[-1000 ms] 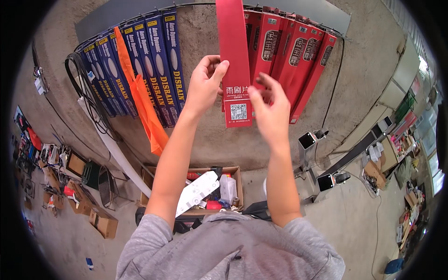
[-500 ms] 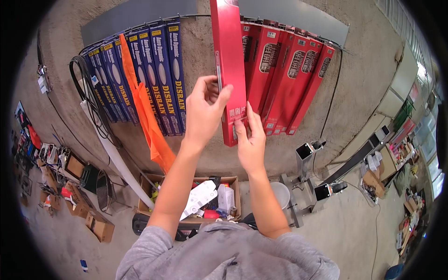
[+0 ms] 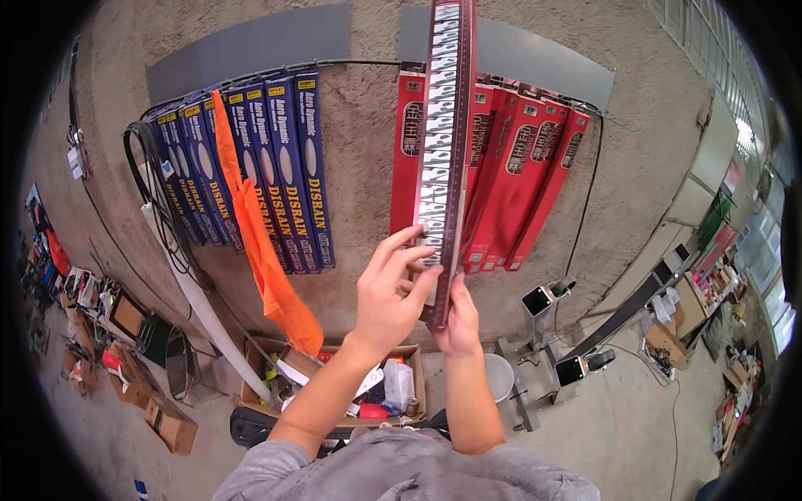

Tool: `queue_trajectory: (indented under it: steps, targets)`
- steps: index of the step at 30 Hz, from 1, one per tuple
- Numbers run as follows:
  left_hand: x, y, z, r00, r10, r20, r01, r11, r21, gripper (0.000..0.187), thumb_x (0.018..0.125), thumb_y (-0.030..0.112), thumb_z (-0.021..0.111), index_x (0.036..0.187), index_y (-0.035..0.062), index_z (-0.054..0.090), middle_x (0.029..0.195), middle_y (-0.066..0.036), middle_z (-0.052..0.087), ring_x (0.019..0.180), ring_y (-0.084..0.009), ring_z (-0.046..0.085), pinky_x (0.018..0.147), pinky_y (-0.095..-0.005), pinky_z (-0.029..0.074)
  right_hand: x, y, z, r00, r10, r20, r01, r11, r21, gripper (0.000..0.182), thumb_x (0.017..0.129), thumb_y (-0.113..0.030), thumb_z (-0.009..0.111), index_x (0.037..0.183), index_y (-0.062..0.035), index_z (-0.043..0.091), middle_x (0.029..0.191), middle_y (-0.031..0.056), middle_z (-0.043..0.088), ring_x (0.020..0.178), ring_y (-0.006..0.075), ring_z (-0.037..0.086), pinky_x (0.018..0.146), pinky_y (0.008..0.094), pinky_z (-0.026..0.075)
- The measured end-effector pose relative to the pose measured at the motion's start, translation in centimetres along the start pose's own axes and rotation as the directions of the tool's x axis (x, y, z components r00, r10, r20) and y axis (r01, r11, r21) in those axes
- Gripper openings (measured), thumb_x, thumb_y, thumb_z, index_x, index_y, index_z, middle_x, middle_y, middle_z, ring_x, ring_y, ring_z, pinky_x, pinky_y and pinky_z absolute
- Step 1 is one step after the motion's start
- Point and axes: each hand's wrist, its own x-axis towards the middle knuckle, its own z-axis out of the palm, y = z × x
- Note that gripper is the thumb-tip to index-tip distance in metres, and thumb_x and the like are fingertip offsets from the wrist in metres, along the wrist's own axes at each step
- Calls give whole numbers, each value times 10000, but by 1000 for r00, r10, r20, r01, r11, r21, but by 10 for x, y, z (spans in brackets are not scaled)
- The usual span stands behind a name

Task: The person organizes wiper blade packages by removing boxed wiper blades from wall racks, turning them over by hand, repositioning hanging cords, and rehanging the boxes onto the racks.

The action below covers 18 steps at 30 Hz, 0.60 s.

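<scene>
Raised upright in front of me is a long, narrow red wiper blade box (image 3: pixel 443 150), its side printed with a white and dark chart turned towards me. My right hand (image 3: pixel 459 321) grips its lower end, thumb along the right edge and fingers partly hidden behind it. Bent fingers of my left hand (image 3: pixel 391 288) close on the box's left side near the bottom, with the thumb against the printed face. Behind it hang red boxes (image 3: pixel 522 167) of similar shape on the wall, and the held box covers some of them.
Blue boxes (image 3: pixel 288 167) hang on the wall at left, with an orange cloth (image 3: pixel 263 242) in front. Black cable (image 3: pixel 150 159) and a white pipe (image 3: pixel 196 288) are further left. Below are a filled carton (image 3: pixel 413 359), a white bucket (image 3: pixel 499 376) and metal posts (image 3: pixel 535 302).
The red box has turned, bringing its chart side into view in place of the plain red face. Both hands now sit lower in view, and the wall boxes appear slightly lower too.
</scene>
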Motion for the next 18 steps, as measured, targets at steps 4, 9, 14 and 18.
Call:
queue_trajectory:
  steps: [4,9,14,18]
  targets:
    - [2,-12,-15,997,58,-47,-45,972,231,427,873,100,772,1276,29,648,1310,-185,634,1035,-243,683,883,-353,556,1,-1,-27,996,86,26,-89,989,118,613,1092,-529,300,1426,-59,508,1345,121,622,1155,320,641,961,500,536]
    - [3,-36,-9,894,-303,330,422,817,-393,694,934,103,715,1540,-9,398,1311,-129,652,1161,-170,624,1023,-345,489,-9,14,-34,990,141,31,-144,949,281,616,1085,-538,322,1383,-43,537,1238,166,675,1014,310,702,858,458,590]
    - [-2,-51,-10,894,-330,302,436,797,-419,680,930,78,715,1537,3,417,1273,-124,676,1088,-147,648,978,-309,506,-13,27,-29,970,170,-172,-136,972,193,579,1087,-507,375,1349,-21,549,1176,165,700,1006,305,716,871,448,596]
    - [2,-61,-13,886,-361,291,454,799,-394,653,928,59,714,1524,15,450,1248,-119,691,1048,-129,653,917,-277,521,-10,34,-32,967,94,-236,-111,992,-62,564,1071,-510,438,1358,-41,563,1252,120,680,1120,256,680,935,446,573]
